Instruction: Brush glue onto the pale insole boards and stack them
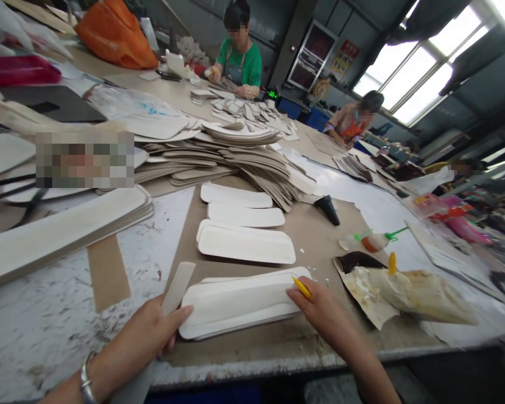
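Observation:
My left hand [145, 336] grips a narrow cream strip [177, 287] that sticks up past my thumb, right at the left end of a small stack of long white padded pieces [235, 303] near the table's front edge. My right hand [320, 306] rests on the stack's right end, fingers closed round a thin yellow tool [302, 287]. Three more white padded pieces [244, 244] lie in a row beyond, on brown cardboard [311, 230].
A glue-smeared bag with a yellow nozzle [421, 292] lies to the right, a black cone [328, 209] and a small green-tipped bottle [374, 241] behind it. Big heaps of flat cut pieces [231, 151] fill the middle. Two other people work at the far end.

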Demonstrator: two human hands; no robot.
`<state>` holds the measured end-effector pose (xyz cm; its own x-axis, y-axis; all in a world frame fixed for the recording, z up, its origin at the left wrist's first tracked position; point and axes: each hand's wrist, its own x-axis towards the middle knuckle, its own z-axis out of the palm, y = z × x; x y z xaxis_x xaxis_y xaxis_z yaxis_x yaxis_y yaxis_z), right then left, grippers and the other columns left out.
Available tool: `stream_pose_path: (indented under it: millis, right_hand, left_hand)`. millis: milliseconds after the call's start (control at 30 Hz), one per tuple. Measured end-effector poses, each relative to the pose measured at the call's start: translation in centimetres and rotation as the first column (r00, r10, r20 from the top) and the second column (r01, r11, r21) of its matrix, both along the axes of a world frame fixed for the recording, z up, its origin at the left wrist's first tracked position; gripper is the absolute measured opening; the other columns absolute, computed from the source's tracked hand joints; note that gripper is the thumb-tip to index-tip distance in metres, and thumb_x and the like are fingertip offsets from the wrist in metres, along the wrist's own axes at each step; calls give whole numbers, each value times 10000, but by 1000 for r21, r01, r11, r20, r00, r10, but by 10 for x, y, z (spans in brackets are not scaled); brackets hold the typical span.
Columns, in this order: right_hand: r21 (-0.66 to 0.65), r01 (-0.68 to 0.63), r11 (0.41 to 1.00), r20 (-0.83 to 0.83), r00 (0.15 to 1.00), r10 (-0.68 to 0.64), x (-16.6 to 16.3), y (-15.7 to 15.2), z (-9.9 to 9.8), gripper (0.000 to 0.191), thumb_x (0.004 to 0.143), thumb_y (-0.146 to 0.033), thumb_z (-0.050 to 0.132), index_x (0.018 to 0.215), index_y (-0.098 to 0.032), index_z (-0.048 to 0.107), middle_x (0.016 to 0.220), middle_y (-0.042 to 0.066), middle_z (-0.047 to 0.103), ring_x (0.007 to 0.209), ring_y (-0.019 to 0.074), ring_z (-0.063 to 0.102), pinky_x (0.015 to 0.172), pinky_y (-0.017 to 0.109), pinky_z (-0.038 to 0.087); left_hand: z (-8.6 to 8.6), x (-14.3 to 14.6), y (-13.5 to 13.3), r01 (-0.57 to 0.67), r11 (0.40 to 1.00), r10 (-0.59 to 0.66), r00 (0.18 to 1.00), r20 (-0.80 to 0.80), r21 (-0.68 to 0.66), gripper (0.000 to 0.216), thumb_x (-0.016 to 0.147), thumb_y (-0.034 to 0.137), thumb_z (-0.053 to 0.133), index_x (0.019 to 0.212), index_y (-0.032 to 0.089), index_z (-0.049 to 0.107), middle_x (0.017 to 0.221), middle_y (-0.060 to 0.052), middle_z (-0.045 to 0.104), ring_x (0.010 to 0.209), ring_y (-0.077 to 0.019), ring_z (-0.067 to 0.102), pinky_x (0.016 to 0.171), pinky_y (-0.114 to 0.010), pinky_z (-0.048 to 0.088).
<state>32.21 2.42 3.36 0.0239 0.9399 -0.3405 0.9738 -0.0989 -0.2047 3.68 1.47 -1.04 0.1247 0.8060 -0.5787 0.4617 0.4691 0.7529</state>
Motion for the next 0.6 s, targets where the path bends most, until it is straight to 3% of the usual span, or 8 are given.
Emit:
stream_pose_path:
  millis: [133,300,600]
  right_hand:
    - [-35,83,996,120,990,-78,-3,5,-9,191,851,-320,436,818,-182,563,774,68,639,747,213,585,626,281,336]
    - [-55,112,992,153,983,-103,-3,6,-13,203,851,-325,442,874,-185,586,851,84,659,825,232,605,649,285,346]
    - [-82,130,988,159,980,-116,-6,8,-12,175,842,-312,478,882,-188,595,865,96,673,854,252,619,669,294,373]
  left_hand:
    - [-10,0,-3,-34,999,34,999,-10,-9,468,571,667,416,498,206,454,374,2,486,370,-134,421,430,-253,323]
    - [-23,-2,-7,-66,997,67,998,-23,26,484,595,693,437,565,210,449,377,18,488,354,-130,402,411,-248,313]
    - [-25,-6,-8,-4,1000,5,998,-63,29,515,620,721,419,604,211,489,417,2,510,403,-158,451,431,-266,334]
